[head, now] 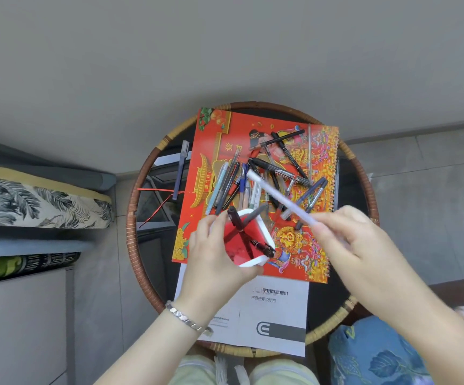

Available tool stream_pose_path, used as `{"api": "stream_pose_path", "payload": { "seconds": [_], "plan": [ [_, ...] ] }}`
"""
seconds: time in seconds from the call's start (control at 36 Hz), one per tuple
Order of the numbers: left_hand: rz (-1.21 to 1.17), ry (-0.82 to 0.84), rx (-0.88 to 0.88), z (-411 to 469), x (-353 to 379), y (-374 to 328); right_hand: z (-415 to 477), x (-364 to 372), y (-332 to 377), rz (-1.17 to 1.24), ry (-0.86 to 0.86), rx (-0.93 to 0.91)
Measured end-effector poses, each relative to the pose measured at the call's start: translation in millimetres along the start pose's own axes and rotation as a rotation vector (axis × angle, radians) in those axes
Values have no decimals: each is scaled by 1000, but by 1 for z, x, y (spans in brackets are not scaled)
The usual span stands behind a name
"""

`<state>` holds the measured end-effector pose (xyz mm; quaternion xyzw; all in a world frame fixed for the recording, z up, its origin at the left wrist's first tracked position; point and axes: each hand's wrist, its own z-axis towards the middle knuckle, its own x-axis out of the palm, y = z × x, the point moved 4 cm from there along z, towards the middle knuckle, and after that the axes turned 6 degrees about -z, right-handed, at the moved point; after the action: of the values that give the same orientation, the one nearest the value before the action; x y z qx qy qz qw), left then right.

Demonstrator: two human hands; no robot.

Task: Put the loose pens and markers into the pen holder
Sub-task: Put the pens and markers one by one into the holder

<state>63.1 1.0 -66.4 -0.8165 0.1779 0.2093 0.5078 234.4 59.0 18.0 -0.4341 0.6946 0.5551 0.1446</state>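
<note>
My left hand [216,254] grips a red pen holder with a white rim [264,237], tilted above the table; a few dark pens [235,218] stick out of it. My right hand [345,240] pinches the near end of a long pale lilac pen [278,197], which points up and to the left over the pile. Several loose pens and markers [256,179] lie scattered on a red and gold spiral calendar [303,245]. One grey-blue pen [180,169] lies apart on the dark tabletop to the left of the calendar.
A round table with a woven rattan rim [133,218] carries everything. A white printed manual [269,315] lies under the calendar's near edge. A red ribbon [155,207] trails off to the left. A leaf-print cushion [39,204] is at left, blue fabric [378,357] at lower right.
</note>
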Motion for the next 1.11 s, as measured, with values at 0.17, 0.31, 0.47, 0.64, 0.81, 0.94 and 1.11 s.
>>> {"api": "stream_pose_path", "payload": {
  "seconds": [0.17, 0.31, 0.47, 0.64, 0.81, 0.94, 1.11],
  "plan": [
    [25, -14, -1, 5, -9, 1, -4, -6, 0, -129, 78, -58],
    [127, 27, 85, 4, -2, -8, 11, 22, 8, -231, 30, -73],
    [20, 49, 74, 6, 3, -21, 22, 69, 6, -177, -78, -226],
    [17, 14, 33, 20, 1, -15, 37, 46, -42, 167, -361, -42],
    [55, -27, 21, 32, -3, 1, 80, 70, -140, 94, -151, 654],
    [64, -36, 14, 32, -6, 7, 103, 97, -152, 44, -189, 758],
    [48, -22, -6, 26, -6, 14, 114, 110, -158, 5, -246, 763]
  ]
}}
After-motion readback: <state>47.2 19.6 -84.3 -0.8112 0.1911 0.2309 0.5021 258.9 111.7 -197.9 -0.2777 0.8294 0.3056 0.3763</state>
